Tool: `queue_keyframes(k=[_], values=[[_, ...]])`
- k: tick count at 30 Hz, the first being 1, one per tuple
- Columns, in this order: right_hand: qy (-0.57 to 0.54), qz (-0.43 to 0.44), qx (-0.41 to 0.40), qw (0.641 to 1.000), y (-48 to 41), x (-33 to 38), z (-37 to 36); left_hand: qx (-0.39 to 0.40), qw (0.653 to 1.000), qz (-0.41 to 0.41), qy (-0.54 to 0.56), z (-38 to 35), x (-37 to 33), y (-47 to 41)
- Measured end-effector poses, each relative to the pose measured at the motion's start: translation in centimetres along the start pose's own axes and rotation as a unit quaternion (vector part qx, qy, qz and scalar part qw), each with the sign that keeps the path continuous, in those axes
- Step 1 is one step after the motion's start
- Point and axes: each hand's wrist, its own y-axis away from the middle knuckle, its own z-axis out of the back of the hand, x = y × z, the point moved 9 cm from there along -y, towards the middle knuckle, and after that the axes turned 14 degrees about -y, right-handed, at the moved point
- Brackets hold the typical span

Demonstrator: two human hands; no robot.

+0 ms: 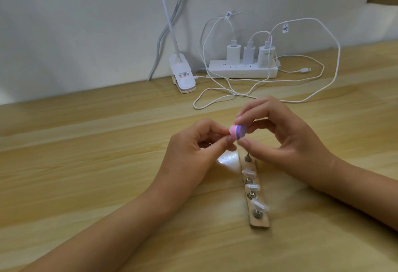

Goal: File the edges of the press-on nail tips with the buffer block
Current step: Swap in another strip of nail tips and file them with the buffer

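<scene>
Buffer block [239,132] held in your right hand, against the piece in your left

Your right hand [286,140] holds the pink-and-purple striped block between curled forefinger above and thumb below, clear of the table [86,164]. Your left hand [189,149] has thumb and forefinger closed in a pinch on a small pale piece [230,130]. It touches the block's left face, but it is too blurred to say for certain that it is a nail tip. Your other left fingers are curled under.

Just below your hands a cardboard strip [261,223] lies on the table, running away from you. Small metal stands rise from it. Three carry clear nail tips [260,205], and the far stand [247,158], nearest your right thumb, is bare.

At the wall sit a white power strip [243,71] with three chargers plugged in, loose white cables [215,99] looped in front of it, and a white lamp clip [183,75] to its left.
</scene>
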Motion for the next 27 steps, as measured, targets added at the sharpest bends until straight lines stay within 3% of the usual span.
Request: queue_keyframes(k=[4,7,10,14,18,27], values=[[-0.02,-0.022,-0.021,0.999,-0.1,-0.2,0.3,-0.002,1.0,0.003,0.004,0.0,0.1,0.0],[-0.01,0.003,0.011,1.0,0.0,0.5,-0.4,0.004,1.0,-0.006,0.006,-0.1,-0.2,0.0],[-0.029,-0.029,-0.021,0.999,0.0,0.0,0.2,0.004,1.0,0.002,0.007,-0.1,0.0,0.1],[-0.067,-0.035,0.008,0.997,0.2,0.2,-0.6,0.001,1.0,-0.004,0.007,-0.1,-0.1,0.0],[-0.132,-0.112,-0.052,0.984,0.3,-1.0,0.5,0.006,1.0,0.0,0.005,-0.2,0.2,0.0],[-0.163,-0.105,-0.068,0.979,0.6,-0.7,0.7,0.003,0.999,-0.02,-0.031,-0.2,-0.2,0.1]])
